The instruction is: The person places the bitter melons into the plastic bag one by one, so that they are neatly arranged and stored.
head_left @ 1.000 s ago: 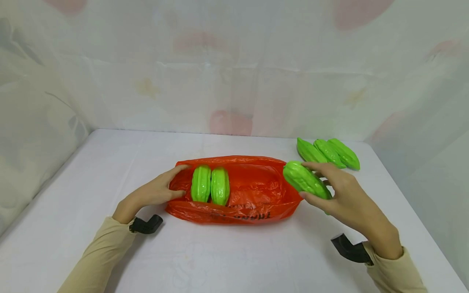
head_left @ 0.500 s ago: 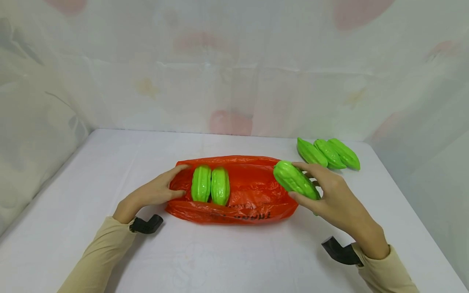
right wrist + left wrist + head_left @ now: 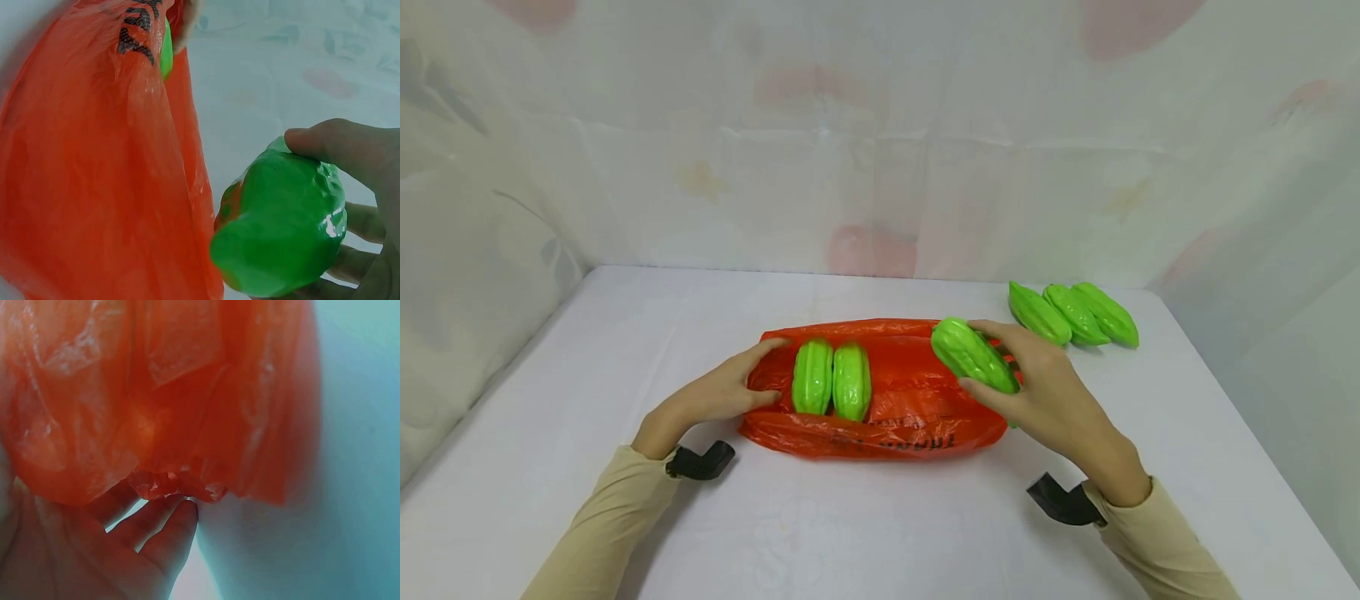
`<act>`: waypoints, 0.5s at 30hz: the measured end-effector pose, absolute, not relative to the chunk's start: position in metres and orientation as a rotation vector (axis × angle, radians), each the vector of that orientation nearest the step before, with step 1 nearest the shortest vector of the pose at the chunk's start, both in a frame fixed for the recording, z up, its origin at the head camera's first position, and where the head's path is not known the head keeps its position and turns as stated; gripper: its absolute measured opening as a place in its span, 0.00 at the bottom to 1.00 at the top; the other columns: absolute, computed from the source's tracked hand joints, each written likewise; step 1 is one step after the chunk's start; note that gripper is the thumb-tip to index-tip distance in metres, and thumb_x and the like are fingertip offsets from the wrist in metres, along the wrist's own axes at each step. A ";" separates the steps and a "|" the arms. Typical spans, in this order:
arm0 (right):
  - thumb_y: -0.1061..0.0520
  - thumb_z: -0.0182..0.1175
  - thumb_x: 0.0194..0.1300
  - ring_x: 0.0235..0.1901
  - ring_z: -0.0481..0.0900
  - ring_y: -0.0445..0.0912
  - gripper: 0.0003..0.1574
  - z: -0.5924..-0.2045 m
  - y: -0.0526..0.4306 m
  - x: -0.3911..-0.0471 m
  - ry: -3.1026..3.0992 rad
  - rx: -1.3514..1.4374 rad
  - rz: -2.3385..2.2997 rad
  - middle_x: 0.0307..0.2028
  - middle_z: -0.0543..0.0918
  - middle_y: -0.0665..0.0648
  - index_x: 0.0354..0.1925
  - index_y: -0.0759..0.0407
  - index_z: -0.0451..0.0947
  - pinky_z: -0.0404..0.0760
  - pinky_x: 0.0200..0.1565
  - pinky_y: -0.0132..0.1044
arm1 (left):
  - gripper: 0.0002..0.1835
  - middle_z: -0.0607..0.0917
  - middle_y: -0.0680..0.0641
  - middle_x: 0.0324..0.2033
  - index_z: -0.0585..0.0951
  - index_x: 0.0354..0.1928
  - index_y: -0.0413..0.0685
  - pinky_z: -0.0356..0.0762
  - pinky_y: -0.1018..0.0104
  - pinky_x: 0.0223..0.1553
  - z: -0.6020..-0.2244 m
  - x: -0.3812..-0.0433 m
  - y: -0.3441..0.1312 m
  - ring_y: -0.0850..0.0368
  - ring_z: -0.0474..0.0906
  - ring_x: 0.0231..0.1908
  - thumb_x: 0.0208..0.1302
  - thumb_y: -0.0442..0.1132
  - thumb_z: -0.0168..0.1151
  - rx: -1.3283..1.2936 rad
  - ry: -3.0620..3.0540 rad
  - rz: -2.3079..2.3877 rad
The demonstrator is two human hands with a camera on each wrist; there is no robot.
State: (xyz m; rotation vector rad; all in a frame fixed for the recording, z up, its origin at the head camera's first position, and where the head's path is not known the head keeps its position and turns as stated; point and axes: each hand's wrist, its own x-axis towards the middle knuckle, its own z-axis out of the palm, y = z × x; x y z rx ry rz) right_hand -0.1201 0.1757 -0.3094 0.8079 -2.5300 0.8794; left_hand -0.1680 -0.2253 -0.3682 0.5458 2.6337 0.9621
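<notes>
On the white table lies a red plastic bag (image 3: 910, 383) with its mouth spread wide. Two bright green, ridged bitter melons (image 3: 812, 377) (image 3: 852, 382) sit side by side in its left part. My left hand (image 3: 718, 392) grips the bag's left end; the left wrist view has red plastic (image 3: 181, 394) covering part of the fingers. Above the bag's right end, my right hand (image 3: 1052, 387) holds another bitter melon (image 3: 972, 354), tilted, between thumb and fingers. Seen from the right wrist, that melon (image 3: 281, 219) is beside the bag's outer wall (image 3: 100, 162).
Three more green bitter melons (image 3: 1037, 314) (image 3: 1075, 314) (image 3: 1107, 314) lie in a row at the table's back right. A pale patterned sheet (image 3: 880, 167) hangs behind the table (image 3: 850, 533). Black wrist mounts (image 3: 702, 461) (image 3: 1066, 500) stick out below both hands.
My right hand has carried its bitter melon leftward, from beside the bag's right edge to over its right part. My left hand and the two melons in the bag have stayed put.
</notes>
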 end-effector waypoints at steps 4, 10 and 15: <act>0.54 0.74 0.55 0.41 0.77 0.43 0.39 -0.309 0.169 -0.122 -2.559 0.790 0.907 0.52 0.83 0.55 0.62 0.60 0.73 0.79 0.39 0.38 | 0.38 0.70 0.36 0.66 0.57 0.74 0.44 0.64 0.34 0.65 -0.368 -0.168 -0.225 0.37 0.68 0.65 0.63 0.36 0.60 0.547 2.633 0.951; 0.52 0.74 0.55 0.43 0.77 0.43 0.38 -0.308 0.158 -0.126 -2.578 0.780 0.924 0.53 0.83 0.55 0.62 0.58 0.74 0.80 0.42 0.40 | 0.38 0.70 0.36 0.66 0.57 0.74 0.44 0.64 0.34 0.65 -0.366 -0.167 -0.225 0.37 0.67 0.65 0.64 0.36 0.60 0.538 2.635 0.939; 0.52 0.73 0.56 0.43 0.78 0.43 0.38 -0.312 0.149 -0.129 -2.601 0.802 0.999 0.55 0.82 0.54 0.63 0.58 0.73 0.81 0.42 0.37 | 0.38 0.69 0.35 0.67 0.57 0.74 0.43 0.63 0.33 0.66 -0.366 -0.167 -0.225 0.37 0.66 0.66 0.63 0.36 0.59 0.546 2.641 0.939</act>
